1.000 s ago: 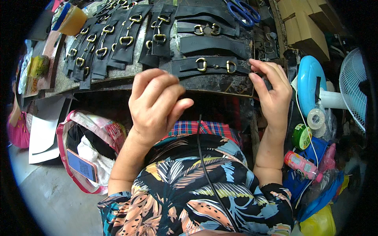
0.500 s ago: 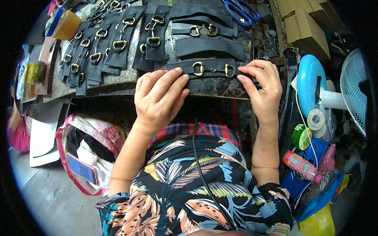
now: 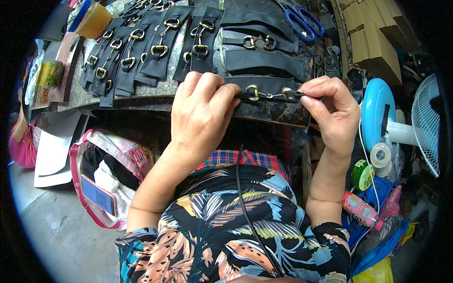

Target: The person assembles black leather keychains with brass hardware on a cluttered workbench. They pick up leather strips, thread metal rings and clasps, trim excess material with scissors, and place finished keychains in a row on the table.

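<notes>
A narrow black strap with a gold-coloured horsebit buckle (image 3: 254, 93) is stretched level between my hands at the bench's near edge. My left hand (image 3: 200, 113) is closed over the strap's left end, its fingertips partly hidden behind the knuckles. My right hand (image 3: 337, 104) pinches the other end between thumb and fingers, just beside the right-hand ring. Right behind the strap lies a flat black leather piece (image 3: 271, 84). Beyond it rest a curved leather piece (image 3: 264, 63) and another strap with a horsebit buckle (image 3: 259, 42).
Several black leather pieces with buckles (image 3: 160, 47) overlap on the bench's left. Blue-handled scissors (image 3: 302, 26) lie at the far right, near cardboard boxes (image 3: 373, 47). A white fan (image 3: 427, 122) stands right. A bag (image 3: 78, 184) holding a phone (image 3: 98, 194) sits low left.
The strap has come slightly towards me, off the leather piece behind it. My left fingers have curled from lying extended into a tighter grip. The whole view has shifted a little.
</notes>
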A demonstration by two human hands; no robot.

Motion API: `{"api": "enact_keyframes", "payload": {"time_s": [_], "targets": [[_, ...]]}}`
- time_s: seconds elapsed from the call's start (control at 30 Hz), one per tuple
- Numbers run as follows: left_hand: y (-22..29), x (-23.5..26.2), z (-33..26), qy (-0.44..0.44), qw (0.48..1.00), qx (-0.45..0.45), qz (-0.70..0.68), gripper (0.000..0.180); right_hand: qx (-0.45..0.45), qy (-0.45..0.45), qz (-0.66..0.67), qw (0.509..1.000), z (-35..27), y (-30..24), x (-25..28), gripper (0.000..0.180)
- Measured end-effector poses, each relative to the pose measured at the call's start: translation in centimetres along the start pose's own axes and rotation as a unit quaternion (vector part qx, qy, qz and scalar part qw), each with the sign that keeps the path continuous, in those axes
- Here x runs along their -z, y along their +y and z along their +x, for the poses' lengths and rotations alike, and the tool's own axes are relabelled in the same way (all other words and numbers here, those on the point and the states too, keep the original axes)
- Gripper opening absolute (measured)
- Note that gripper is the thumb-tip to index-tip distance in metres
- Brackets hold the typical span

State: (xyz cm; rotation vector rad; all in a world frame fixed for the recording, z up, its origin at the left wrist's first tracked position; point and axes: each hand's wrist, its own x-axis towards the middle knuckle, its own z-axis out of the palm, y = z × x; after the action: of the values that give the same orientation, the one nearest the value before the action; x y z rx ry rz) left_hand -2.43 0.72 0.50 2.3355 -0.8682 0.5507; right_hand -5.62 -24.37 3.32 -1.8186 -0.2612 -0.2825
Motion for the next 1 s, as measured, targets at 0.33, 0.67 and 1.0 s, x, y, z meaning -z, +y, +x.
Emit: {"api": "enact_keyframes", "payload": {"time_s": [0.33,0.67,1.0], "targets": [[-1.4,-0.4,4.6,0.034,0.998,-0.013,0.051,0.017,-0.036,0.072,-0.191,0.978,3.6,2.2,-0.3,0.006],[-1.0,-1.9,3.8,0.088,0.982,-0.039,0.161,0.020,0.070,0.100,-0.315,0.941,3.0,4.8,-1.6,0.012],[-0.4,-2.1,1.8,0.013,0.995,-0.023,0.099,0.037,0.174,0.026,-0.351,0.920,3.5,3.0,-1.3,0.032]]}}
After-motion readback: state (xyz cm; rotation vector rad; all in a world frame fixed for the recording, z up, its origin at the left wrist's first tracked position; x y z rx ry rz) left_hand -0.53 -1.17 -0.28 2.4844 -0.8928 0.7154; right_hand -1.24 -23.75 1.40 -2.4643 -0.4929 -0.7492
